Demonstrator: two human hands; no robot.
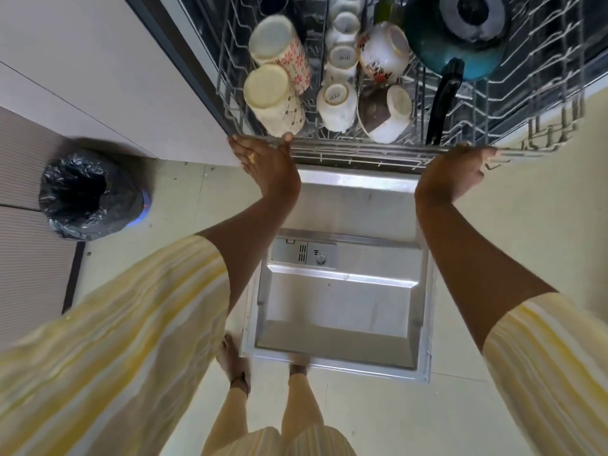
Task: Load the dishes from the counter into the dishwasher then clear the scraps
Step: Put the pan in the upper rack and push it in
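Observation:
The dishwasher's upper rack (362, 153) stands pulled out over the open door (342, 291). It holds two tall patterned mugs (279, 80) lying on their sides at the left, several small white cups (339, 103) in the middle, two bowls (385, 57) and a teal pan (457, 37) with a black handle. My left hand (266, 162) grips the rack's front rail at its left corner, thumb over the wire. My right hand (457, 172) grips the same rail further right. The rack's right half is bare wire.
A bin lined with a black bag (88, 195) stands on the floor to the left, beside a white cabinet front (115, 77). My feet stand at the near edge of the lowered door. Pale floor tiles lie on both sides.

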